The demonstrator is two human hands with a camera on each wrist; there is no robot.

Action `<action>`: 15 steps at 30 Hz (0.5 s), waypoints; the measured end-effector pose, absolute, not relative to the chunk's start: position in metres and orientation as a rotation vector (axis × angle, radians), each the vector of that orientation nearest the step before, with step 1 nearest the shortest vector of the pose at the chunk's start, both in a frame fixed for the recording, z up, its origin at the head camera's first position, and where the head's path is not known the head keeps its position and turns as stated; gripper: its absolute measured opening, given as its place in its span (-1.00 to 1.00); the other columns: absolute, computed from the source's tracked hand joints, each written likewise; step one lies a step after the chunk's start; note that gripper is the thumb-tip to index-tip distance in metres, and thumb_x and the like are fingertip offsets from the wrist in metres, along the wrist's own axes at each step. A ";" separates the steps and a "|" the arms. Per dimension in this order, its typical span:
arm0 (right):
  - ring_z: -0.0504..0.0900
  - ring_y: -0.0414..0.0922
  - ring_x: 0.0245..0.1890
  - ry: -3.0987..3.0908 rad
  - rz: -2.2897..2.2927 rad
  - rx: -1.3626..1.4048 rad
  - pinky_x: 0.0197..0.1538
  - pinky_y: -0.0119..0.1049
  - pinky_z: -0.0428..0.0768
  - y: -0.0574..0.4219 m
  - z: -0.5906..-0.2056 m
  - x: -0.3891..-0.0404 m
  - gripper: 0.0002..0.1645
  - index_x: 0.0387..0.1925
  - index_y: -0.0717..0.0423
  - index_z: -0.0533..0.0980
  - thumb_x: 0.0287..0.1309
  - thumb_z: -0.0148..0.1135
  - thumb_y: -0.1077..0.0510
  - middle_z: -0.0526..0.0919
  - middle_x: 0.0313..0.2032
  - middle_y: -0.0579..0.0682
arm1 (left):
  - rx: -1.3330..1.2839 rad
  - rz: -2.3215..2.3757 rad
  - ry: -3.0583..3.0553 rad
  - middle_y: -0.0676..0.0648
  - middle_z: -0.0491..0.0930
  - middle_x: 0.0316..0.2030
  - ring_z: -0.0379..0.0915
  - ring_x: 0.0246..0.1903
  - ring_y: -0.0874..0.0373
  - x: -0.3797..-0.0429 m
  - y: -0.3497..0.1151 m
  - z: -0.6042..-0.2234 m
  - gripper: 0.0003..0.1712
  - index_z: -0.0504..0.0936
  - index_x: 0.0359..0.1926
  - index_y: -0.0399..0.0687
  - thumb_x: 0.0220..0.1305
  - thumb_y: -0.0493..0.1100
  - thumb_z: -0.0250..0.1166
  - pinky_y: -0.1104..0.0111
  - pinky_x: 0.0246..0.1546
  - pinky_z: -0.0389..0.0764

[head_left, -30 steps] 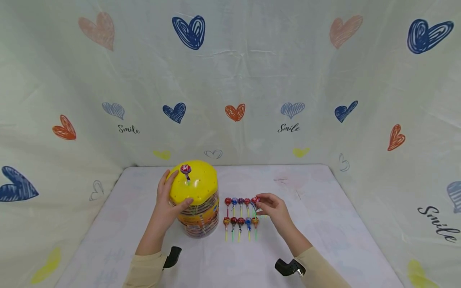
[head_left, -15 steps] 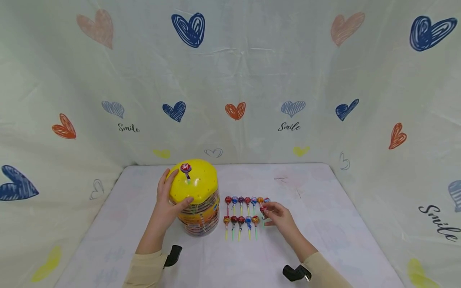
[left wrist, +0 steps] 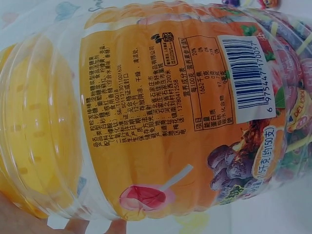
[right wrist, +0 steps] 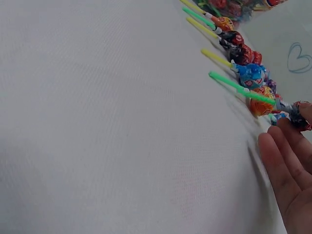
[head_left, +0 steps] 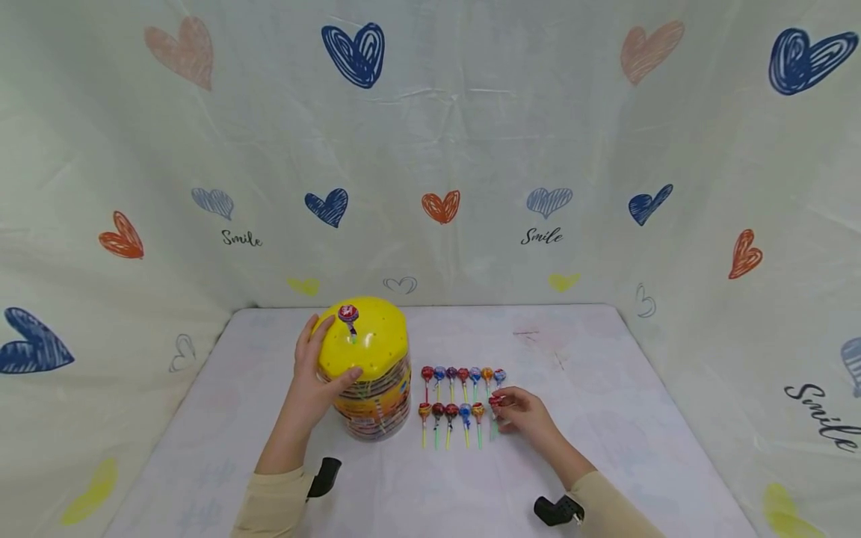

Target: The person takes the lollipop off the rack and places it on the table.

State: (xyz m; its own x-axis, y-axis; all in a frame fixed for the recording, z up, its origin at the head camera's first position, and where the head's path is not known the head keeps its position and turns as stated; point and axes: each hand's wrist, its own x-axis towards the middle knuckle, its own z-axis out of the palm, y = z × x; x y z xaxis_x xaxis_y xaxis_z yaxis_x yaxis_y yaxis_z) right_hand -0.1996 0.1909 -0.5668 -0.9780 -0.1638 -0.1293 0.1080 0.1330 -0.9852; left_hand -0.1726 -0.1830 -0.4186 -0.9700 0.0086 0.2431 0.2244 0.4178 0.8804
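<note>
My left hand [head_left: 316, 370] grips the yellow lid [head_left: 373, 340] of a large clear candy jar [head_left: 377, 418], its thumb at the front and fingers on the left. In the left wrist view the jar's orange printed label [left wrist: 146, 97] fills most of the picture. With thumb and fingertips my right hand [head_left: 531, 418] pinches a red-wrapped lollipop [head_left: 495, 402] with a green stick [right wrist: 243, 88]. It is at the right end of the front row of lollipops [head_left: 451, 411], partly hidden by the fingers. Behind that lies a second row of lollipops [head_left: 463, 373].
A lollipop figure [head_left: 348, 314] stands up from the lid. The white table [head_left: 572, 359] extends to both sides, with a heart-printed curtain [head_left: 430, 134] behind and around it. Black wrist mounts [head_left: 558, 511] sit at both sleeves.
My right hand has moved right and toward me with the red lollipop, from the back row to the front row's right end. My left hand stays on the jar.
</note>
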 end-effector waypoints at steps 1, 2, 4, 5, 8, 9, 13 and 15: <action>0.66 -0.05 -0.39 2.217 -1.916 -0.068 -0.41 -0.19 0.70 0.192 -0.569 -0.200 -0.61 0.06 0.45 0.45 0.21 0.21 0.37 0.61 -0.31 0.09 | -0.204 -1.587 -2.472 -0.12 -0.38 0.51 -0.32 0.43 -0.32 -0.173 -0.183 -0.419 0.02 0.04 0.51 0.03 0.15 -0.17 0.43 -0.34 0.27 0.01; 0.65 -0.06 -0.39 2.237 -1.890 -0.082 -0.43 -0.21 0.69 0.193 -0.571 -0.200 -0.62 0.06 0.43 0.45 0.22 0.21 0.35 0.62 -0.32 0.09 | -0.204 -1.592 -2.472 -0.12 -0.39 0.51 -0.32 0.43 -0.32 -0.172 -0.184 -0.419 0.02 0.03 0.51 0.03 0.15 -0.17 0.43 -0.35 0.26 0.01; 0.63 -0.08 -0.41 2.278 -1.833 -0.105 -0.45 -0.24 0.66 0.194 -0.573 -0.201 -0.65 0.04 0.39 0.46 0.24 0.21 0.32 0.65 -0.33 0.09 | -0.205 -1.600 -2.470 -0.12 -0.39 0.51 -0.32 0.43 -0.32 -0.172 -0.183 -0.419 0.02 0.03 0.51 0.03 0.15 -0.17 0.43 -0.35 0.26 0.01; 0.62 -0.09 -0.42 2.296 -1.806 -0.121 -0.46 -0.25 0.66 0.195 -0.574 -0.202 -0.66 0.03 0.37 0.47 0.25 0.21 0.31 0.65 -0.33 0.08 | -0.205 -1.602 -2.471 -0.12 -0.39 0.51 -0.32 0.43 -0.32 -0.172 -0.183 -0.419 0.02 0.03 0.51 0.03 0.16 -0.17 0.43 -0.35 0.26 0.01; 0.60 -0.10 -0.43 2.341 -1.723 -0.170 -0.50 -0.27 0.62 0.198 -0.576 -0.204 -0.70 0.02 0.33 0.47 0.28 0.19 0.29 0.64 -0.34 0.07 | -0.200 -1.585 -2.479 -0.10 -0.39 0.51 -0.30 0.43 -0.31 -0.172 -0.182 -0.418 0.01 0.03 0.52 0.05 0.17 -0.14 0.42 -0.31 0.27 0.04; 0.58 -0.11 -0.44 2.356 -1.693 -0.190 -0.51 -0.28 0.60 0.199 -0.576 -0.205 -0.71 0.02 0.31 0.48 0.29 0.17 0.29 0.63 -0.35 0.06 | -0.199 -1.582 -2.479 -0.11 -0.39 0.51 -0.30 0.43 -0.31 -0.172 -0.182 -0.418 0.01 0.03 0.52 0.05 0.17 -0.13 0.42 -0.31 0.28 0.04; 0.51 -0.12 -0.47 2.392 -1.567 -0.268 -0.56 -0.33 0.52 0.201 -0.575 -0.209 -0.74 0.03 0.21 0.50 0.34 0.13 0.27 0.61 -0.37 0.00 | -0.193 -1.573 -2.483 -0.11 -0.39 0.51 -0.30 0.43 -0.31 -0.172 -0.183 -0.417 0.01 0.02 0.52 0.06 0.17 -0.13 0.42 -0.32 0.27 0.03; 0.47 -0.13 -0.51 2.404 -1.519 -0.301 -0.58 -0.34 0.48 0.202 -0.574 -0.212 -0.74 0.03 0.18 0.51 0.35 0.14 0.24 0.61 -0.39 -0.02 | -0.194 -1.574 -2.483 -0.11 -0.39 0.51 -0.31 0.43 -0.31 -0.172 -0.183 -0.417 0.01 0.02 0.52 0.06 0.18 -0.13 0.41 -0.33 0.27 0.03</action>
